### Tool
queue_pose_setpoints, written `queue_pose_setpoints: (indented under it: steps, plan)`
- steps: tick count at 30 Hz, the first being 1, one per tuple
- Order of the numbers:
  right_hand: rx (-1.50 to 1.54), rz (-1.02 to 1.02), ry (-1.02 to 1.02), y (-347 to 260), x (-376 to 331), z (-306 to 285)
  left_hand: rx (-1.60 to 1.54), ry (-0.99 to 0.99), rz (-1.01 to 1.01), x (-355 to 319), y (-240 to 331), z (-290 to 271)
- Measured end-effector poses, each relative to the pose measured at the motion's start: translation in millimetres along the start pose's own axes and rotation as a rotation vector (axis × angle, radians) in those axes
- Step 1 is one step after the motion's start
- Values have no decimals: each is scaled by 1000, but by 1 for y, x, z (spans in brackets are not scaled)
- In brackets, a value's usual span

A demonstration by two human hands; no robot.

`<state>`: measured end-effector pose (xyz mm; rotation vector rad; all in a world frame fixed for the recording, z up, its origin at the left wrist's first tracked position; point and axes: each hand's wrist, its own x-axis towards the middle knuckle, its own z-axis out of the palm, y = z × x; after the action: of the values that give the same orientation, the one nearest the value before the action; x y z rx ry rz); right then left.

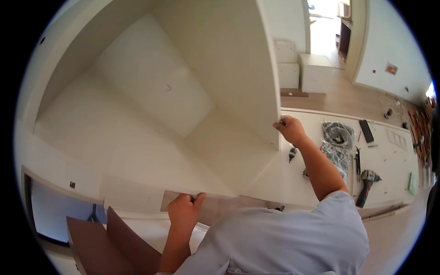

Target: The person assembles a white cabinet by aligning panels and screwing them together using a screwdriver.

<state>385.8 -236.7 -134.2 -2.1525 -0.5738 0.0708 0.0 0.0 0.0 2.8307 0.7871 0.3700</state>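
Observation:
A large cream cabinet carcass [151, 101] fills the upper left, open toward me, with an upright side panel [229, 59] on its right. My left hand [183, 208] grips the near bottom edge of the carcass, thumb on top. My right hand [289, 128] holds the front edge of the upright side panel near its lower corner. My arm in a light blue sleeve reaches up from the lower right.
A white board [394, 151] lies flat at right with bags of fittings [338, 142], a dark flat tool [366, 130] and a cordless drill [366, 183]. Small white cabinets [315, 72] stand on the wooden floor behind. Brown panels [114, 243] lean at lower left.

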Motion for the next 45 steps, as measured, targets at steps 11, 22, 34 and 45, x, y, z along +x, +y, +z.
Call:
queue_pose_setpoints:
  steps: [11,22,34,45]
  plan:
    - [144,50,86,6,57,18,-546,-268,9,15,-12,27]
    - [109,-30,247,17,60,41,-1810,-189,-1337,-55,-183,155]
    - [98,89,303,-5,50,48,-1886,-268,-1226,67,-276,220]
    - [291,469,235,-76,-71,57,-1572,1,-773,281,-326,151]
